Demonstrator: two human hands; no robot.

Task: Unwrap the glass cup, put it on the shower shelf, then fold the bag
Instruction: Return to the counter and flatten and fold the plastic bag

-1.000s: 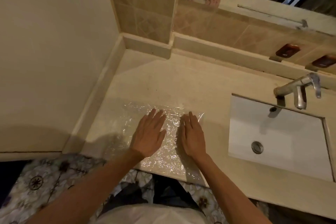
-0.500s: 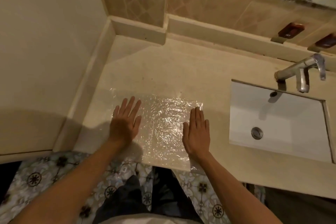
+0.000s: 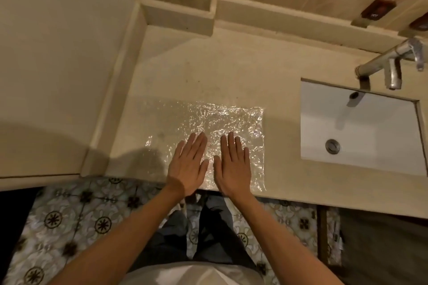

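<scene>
A clear bubble-wrap bag [image 3: 222, 120] lies flat on the beige counter [image 3: 231, 71], reaching its front edge. My left hand [image 3: 188, 166] rests palm down on the bag's near middle, fingers together and stretched out. Right beside it, my right hand [image 3: 234, 166] lies flat on the bag the same way. Neither hand grips anything. The glass cup and the shower shelf are out of view.
A white rectangular sink [image 3: 361, 129] is set into the counter at the right, with a chrome tap [image 3: 391, 62] over it. A wall [image 3: 58, 53] closes the left side. Two brown fittings [image 3: 377, 10] sit on the tiled back wall. Patterned floor tiles [image 3: 76, 220] show below.
My hands were together at the bag's centre, spread apart to its sides half a second ago, and now lie side by side again nearer the front edge. The bag looks flatter.
</scene>
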